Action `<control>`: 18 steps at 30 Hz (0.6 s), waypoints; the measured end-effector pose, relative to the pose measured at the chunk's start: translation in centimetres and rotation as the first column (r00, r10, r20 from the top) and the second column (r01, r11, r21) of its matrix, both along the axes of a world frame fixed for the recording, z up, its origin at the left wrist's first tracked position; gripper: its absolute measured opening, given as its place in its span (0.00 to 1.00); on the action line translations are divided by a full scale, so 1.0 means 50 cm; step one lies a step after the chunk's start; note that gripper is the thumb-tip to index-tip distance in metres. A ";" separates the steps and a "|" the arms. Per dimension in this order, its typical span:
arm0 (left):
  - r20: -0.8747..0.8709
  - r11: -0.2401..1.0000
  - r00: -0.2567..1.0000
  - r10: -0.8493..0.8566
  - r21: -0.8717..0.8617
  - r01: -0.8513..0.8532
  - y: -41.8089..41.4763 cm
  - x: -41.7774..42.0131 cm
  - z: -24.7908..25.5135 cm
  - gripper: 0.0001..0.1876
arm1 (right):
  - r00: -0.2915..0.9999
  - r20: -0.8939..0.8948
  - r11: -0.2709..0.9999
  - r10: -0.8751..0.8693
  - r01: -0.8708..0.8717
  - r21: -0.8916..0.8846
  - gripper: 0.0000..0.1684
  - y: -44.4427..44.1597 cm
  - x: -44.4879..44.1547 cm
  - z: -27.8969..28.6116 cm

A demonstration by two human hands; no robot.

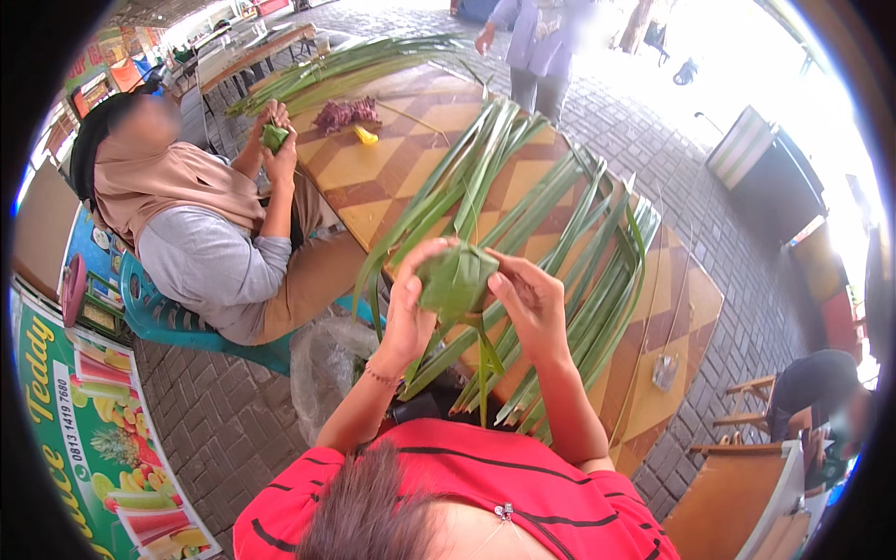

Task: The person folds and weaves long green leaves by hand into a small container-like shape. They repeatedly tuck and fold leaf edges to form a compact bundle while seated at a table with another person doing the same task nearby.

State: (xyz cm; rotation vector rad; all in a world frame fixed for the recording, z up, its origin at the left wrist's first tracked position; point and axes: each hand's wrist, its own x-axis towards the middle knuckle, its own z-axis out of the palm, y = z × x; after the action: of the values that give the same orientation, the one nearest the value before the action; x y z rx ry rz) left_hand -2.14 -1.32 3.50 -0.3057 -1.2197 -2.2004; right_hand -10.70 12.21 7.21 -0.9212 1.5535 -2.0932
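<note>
Between my two hands, above the near side of the table, is a woven green palm-leaf pouch (458, 280). My left hand (411, 297) grips its left side, fingers curled behind and thumb on the near face. On the right edge, my right hand (530, 297) pinches it with thumb and fingers. Loose leaf ends (483, 371) dangle below the pouch. Beneath and beyond my hands, long palm leaf strips (595, 301) lie across the patterned wooden table (392, 164). What my curled fingers touch behind the pouch is hidden.
To my left a seated person (210, 238) holds a smaller green woven piece (274, 137). More leaves (336, 70), a purple bundle (346, 115) and a yellow item (365, 135) lie on the far left of the table. A clear plastic bag (329, 364) is low on my left. Another person (542, 49) stands beyond the table.
</note>
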 end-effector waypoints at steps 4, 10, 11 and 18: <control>0.266 0.955 0.964 -0.016 -0.281 0.094 -0.055 0.079 -0.003 0.28 | 0.987 -0.119 0.990 0.110 -0.098 0.100 0.15 -0.004 0.002 0.002; 0.353 0.970 0.906 -0.236 0.144 0.197 -0.060 0.146 0.002 0.29 | 0.953 -0.206 0.959 0.222 -0.175 0.222 0.13 -0.049 0.025 -0.053; 0.314 0.951 0.906 -0.282 0.217 0.221 -0.058 0.150 -0.005 0.29 | 0.953 -0.176 0.953 0.247 -0.206 0.221 0.13 -0.055 0.029 -0.057; 0.472 0.975 0.866 0.165 -0.212 -0.071 -0.062 0.155 -0.035 0.21 | 0.926 -0.184 0.917 0.330 -0.267 0.298 0.13 -0.085 0.045 -0.052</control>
State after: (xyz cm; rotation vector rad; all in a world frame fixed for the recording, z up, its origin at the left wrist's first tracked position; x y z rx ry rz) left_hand 5.61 -4.41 1.75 0.2711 -1.6714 -2.1213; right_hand -8.46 7.99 4.62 -1.2454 1.6337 -1.5629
